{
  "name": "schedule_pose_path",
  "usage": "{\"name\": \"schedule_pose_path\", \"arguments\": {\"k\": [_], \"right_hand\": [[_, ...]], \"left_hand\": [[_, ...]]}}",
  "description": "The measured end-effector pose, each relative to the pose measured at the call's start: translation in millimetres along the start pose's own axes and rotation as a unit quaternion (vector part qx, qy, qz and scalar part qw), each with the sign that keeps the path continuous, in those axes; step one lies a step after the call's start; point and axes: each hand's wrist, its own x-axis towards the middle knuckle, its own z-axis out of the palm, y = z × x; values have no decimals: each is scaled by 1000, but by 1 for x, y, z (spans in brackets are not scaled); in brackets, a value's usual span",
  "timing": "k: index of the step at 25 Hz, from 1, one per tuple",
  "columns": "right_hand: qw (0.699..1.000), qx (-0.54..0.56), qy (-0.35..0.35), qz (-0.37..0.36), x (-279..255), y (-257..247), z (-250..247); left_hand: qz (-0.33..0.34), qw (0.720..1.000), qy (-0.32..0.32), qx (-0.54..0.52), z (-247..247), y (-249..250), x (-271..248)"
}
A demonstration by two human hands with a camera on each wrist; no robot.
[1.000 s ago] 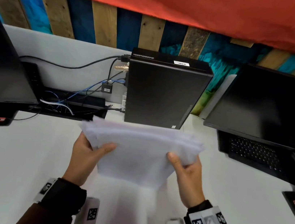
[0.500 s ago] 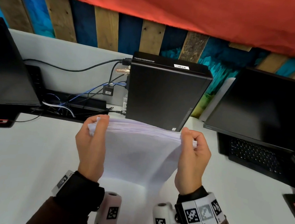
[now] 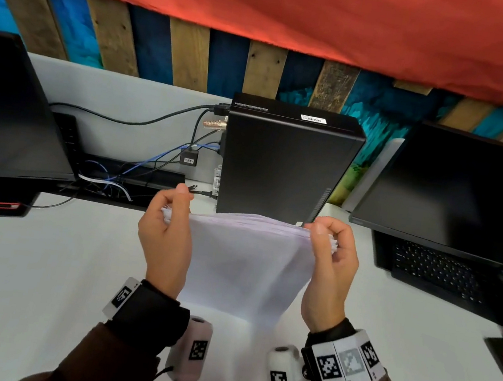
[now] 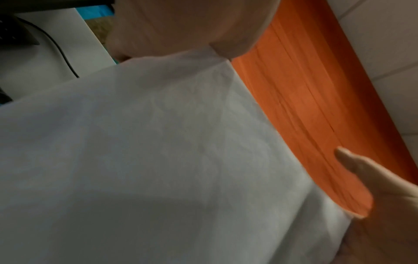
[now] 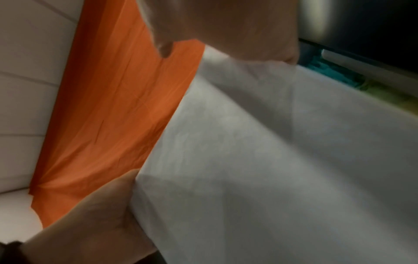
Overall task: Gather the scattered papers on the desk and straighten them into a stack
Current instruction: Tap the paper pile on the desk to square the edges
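A bundle of white papers [image 3: 246, 260] stands nearly upright over the white desk [image 3: 22, 271], its lower edge down near the desk top. My left hand [image 3: 167, 230] grips the bundle's left edge near the top, fingers curled over it. My right hand [image 3: 331, 256] grips the right edge the same way. The top edges of the sheets fan slightly between the hands. In the left wrist view the paper [image 4: 147, 151] fills the frame, and in the right wrist view the paper [image 5: 282, 160] does too.
A black computer tower [image 3: 286, 166] stands just behind the papers. Dark monitors sit at left [image 3: 9, 111] and right [image 3: 456, 193], with a keyboard [image 3: 436, 271] under the right one. Cables [image 3: 136, 171] lie at the back left. Red cloth [image 3: 301, 13] hangs above.
The hands shifted from holding the flat bundle underneath to gripping its side edges, and the papers tipped up from lying flat to standing on edge.
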Motion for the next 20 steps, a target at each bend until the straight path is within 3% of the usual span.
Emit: {"name": "schedule_pose_path", "arguments": {"k": [3, 5, 9, 11, 15, 20], "right_hand": [[991, -53, -108, -57, -1, 5, -14], [990, -67, -112, -42, 4, 10, -20], [992, -51, -110, -16, 11, 13, -24], [992, -44, -114, -16, 12, 12, -24], [993, -13, -118, 5, 16, 15, -29], [975, -43, -137, 168, 15, 62, -41]], "left_hand": [[8, 1000, 2, 2, 4, 2, 0], [21, 1000, -21, 0, 3, 3, 2], [40, 980, -193, -14, -31, -26, 11], [-24, 972, -229, 49, -48, -61, 7], [-111, 972, -190, 76, -48, -98, -9], [-152, 981, -119, 11, -33, -89, -11]]}}
